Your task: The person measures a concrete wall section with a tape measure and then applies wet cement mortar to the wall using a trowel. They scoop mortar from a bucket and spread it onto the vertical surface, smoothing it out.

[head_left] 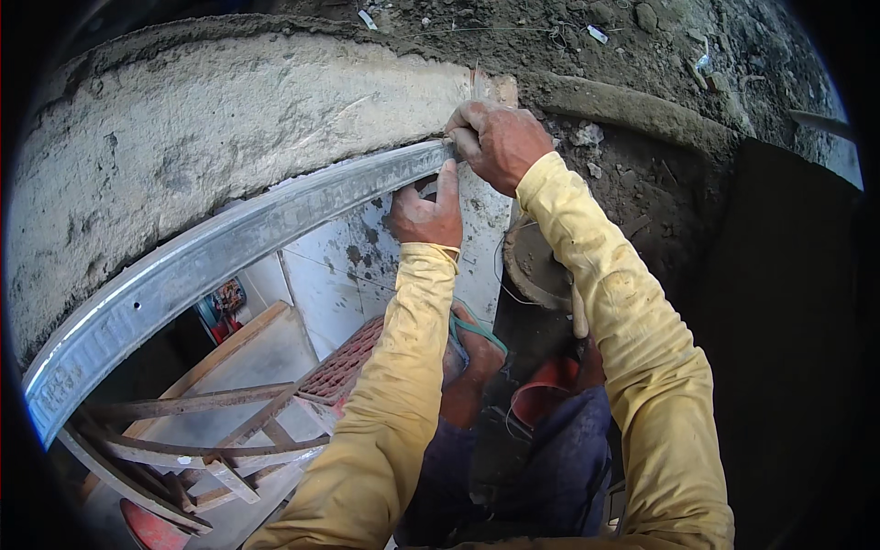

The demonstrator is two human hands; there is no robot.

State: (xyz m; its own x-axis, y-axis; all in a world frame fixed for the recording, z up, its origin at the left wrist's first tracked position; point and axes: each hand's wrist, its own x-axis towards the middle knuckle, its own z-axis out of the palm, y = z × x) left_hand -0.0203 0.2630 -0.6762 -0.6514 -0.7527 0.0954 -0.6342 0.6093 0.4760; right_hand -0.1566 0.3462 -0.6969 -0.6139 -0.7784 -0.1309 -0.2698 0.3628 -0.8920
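Observation:
A long grey metal profile point(275, 220) lies along the near edge of a rough cement wall top point(247, 110); it looks curved in this view. My left hand point(426, 215) grips its right end from the near side, one finger raised against the edge and the others partly hidden. Just past that end, my right hand point(502, 147) is closed in a pinch, thumb and fingers pressed together at the wall's corner. Whatever lies between those fingertips is hidden. Both forearms wear dusty yellow sleeves.
Cement-spattered white tiles point(321, 284) face the wall below. Wooden frame pieces point(211, 449) and a red woven-looking item point(344, 362) lie lower left. Near my feet are a round cement-coated pan point(536, 266), a wooden handle point(579, 312) and a red bucket point(541, 394). Loose soil point(642, 46) lies beyond.

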